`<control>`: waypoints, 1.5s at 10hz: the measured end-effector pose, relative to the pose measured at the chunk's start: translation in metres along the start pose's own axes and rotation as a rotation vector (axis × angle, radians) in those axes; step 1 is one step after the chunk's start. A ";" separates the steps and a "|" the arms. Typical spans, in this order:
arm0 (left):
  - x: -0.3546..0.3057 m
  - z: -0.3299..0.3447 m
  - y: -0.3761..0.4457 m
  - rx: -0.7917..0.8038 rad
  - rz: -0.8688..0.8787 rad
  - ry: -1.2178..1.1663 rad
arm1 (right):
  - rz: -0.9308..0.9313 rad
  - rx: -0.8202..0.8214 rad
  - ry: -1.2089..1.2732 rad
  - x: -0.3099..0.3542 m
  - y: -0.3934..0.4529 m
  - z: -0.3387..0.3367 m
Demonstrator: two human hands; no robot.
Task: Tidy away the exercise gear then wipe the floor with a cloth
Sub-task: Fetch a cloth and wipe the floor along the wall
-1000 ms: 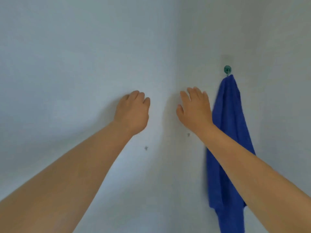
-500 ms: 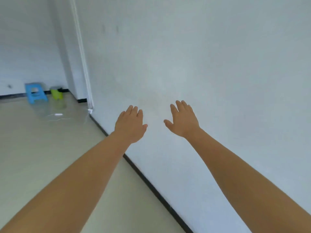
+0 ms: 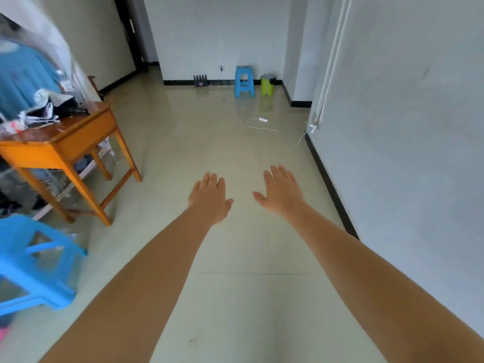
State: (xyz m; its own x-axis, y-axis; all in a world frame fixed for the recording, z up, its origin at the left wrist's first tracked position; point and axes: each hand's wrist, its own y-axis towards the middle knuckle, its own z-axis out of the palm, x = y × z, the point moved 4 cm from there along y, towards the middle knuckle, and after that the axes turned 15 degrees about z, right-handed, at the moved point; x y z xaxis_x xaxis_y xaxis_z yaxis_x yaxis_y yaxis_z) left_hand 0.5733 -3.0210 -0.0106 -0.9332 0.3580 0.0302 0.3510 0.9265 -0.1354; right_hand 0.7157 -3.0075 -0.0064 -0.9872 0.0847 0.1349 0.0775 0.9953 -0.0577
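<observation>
Turning from the wall and hung blue cloth to the open floor (image 3: 225, 142) | left hand (image 3: 209, 199), right hand (image 3: 281, 193) spread, empty | cloth out of view, no exercise gear identifiable | wiping not begun

Honestly there wasn't a single readable word, number, logo or sign anywhere in the shot. The clutter on the orange worktop (image 3: 65, 137) was way too blurry to make out any label, and the yellow-green bin (image 3: 267, 85) by the far wall looked totally plain.
</observation>
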 end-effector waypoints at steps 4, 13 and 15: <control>0.253 -0.015 0.253 -0.020 -0.123 0.000 | -0.083 0.016 -0.033 0.165 0.334 0.016; 0.689 -0.081 0.956 0.030 -0.185 -0.028 | -0.168 0.086 -0.042 0.392 1.145 0.014; 0.794 -0.096 1.127 0.002 -0.175 0.006 | -0.182 0.034 -0.027 0.448 1.335 0.013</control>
State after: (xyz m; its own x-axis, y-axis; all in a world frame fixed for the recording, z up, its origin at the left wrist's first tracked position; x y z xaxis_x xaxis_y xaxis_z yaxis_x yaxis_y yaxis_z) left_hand 0.2353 -1.6820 -0.0444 -0.9796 0.1923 0.0592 0.1835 0.9745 -0.1292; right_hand 0.3750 -1.6412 -0.0356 -0.9880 -0.0980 0.1195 -0.1067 0.9919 -0.0687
